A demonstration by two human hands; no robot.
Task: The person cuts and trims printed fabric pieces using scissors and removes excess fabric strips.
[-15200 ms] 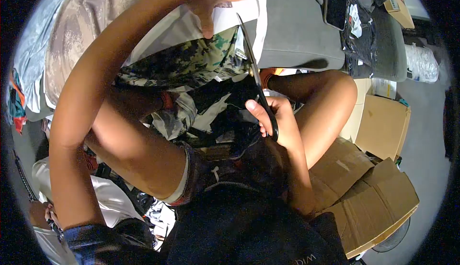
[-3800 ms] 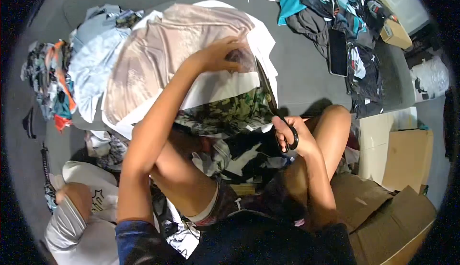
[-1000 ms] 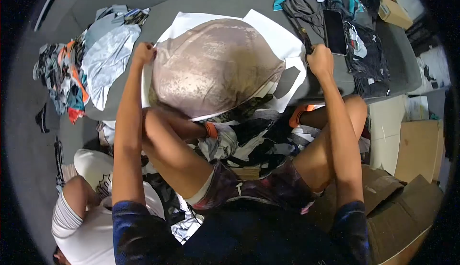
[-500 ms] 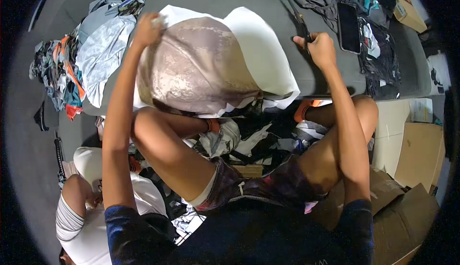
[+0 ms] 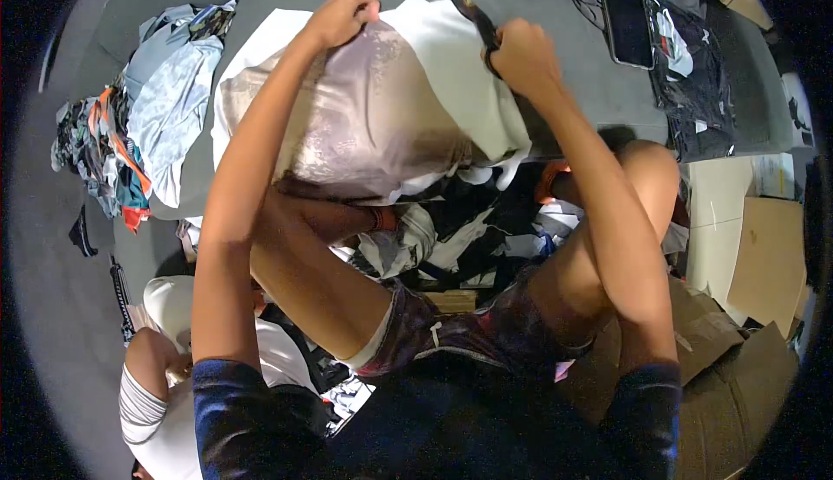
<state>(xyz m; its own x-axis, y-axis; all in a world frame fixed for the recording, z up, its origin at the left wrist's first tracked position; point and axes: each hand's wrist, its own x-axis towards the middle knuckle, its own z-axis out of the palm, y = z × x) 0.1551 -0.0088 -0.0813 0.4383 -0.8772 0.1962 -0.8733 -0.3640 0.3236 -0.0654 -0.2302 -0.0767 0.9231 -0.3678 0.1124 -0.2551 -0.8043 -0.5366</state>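
Note:
A beige and brown patterned cloth [image 5: 364, 115] lies bunched over the grey cushioned surface, with a plain white piece of fabric [image 5: 442, 55] showing at its right. My left hand [image 5: 345, 16] is closed on the upper edge of the patterned cloth, its fingers pinched together. To the right, my right hand [image 5: 527, 56] is wrapped round the dark handles of a pair of scissors [image 5: 460, 1]. The blades point up and left, past the top of the white fabric. Whether the blades touch any cloth is hard to tell.
Piled fabric scraps [image 5: 100, 146] and a pale blue cloth [image 5: 178, 81] lie at the left. A phone [image 5: 626, 20] and dark garments [image 5: 694, 89] are on the right. Scraps [image 5: 442, 237] cover the floor between my legs. Cardboard [image 5: 729, 384] lies lower right; another person [image 5: 182, 393] sits lower left.
My left hand has moved right and up along the cloth, taking its upper edge. My right hand has brought the scissors left and up, closer to the fabric.

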